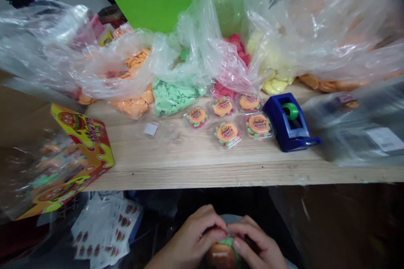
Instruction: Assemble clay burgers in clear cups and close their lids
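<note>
Below the table's front edge, my left hand [192,237] and my right hand [255,243] are both closed around a small round burger-shaped candy pack [222,254], orange with a green rim. The fingertips of both hands meet over its top. On the wooden table [195,164] above lie several sealed packs of the same burger candy [227,132], grouped beside a blue tape dispenser [288,122] that carries a green roll.
Clear plastic bags of loose pieces line the back of the table: orange [134,105], green [172,96], red [232,59], yellow [274,80]. A yellow-red burger-print box [83,147] hangs over the left edge. Sticker sheets [104,229] lie lower left. A grey bag [362,126] sits right.
</note>
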{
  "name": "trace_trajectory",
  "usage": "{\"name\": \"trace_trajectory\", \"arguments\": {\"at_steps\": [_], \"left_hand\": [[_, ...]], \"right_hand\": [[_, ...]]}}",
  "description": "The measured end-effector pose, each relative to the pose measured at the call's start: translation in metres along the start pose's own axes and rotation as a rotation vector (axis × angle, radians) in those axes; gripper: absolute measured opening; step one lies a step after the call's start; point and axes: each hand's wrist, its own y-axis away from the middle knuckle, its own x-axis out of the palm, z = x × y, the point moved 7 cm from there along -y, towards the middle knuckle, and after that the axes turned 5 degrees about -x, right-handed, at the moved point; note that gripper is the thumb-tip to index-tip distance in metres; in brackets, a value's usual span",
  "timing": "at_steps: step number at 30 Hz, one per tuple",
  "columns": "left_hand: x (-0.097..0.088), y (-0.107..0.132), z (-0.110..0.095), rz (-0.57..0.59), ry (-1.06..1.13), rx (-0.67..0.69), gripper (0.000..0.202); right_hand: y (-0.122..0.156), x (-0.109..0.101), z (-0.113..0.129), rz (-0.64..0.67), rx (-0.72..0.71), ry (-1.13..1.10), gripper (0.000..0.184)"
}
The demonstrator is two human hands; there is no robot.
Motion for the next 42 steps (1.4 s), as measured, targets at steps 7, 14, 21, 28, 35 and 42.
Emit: {"name": "trace_trajectory", "arguments": {"at_steps": [7,14,21,28,35,42], "left_hand": [[0.006,0.014,0.031,-0.100,0.352,-0.165,0.026],[0.013,0.015,0.033,-0.236,0.367,-0.199,0.031],[-0.031,-0.004,0.006,-0.400,0.255,-0.110,0.033],[-0.102,0.013,-0.041,-0.932,0.049,0.205,0.015],[-0.130,0.016,-0.028,-1.077,0.043,0.121,0.028],[-0.129,0.006,-0.030,-1.002,0.655,0.265,0.028]], "right_hand": [[0.006,-0.004,-0.007,-0.145,0.147,-0.235,0.018],[0.015,-0.005,-0.014,-0.231,0.210,-0.264,0.021],[0.006,-0.003,-0.021,-0.404,0.342,-0.630,0.018],[-0.015,-0.020,0.012,-0.422,0.300,-0.857,0.016],[-0.082,0.005,0.016,-0.368,0.097,-0.496,0.019],[-0.087,0.000,0.059,-0.358,-0.241,0.009,0.039]]}}
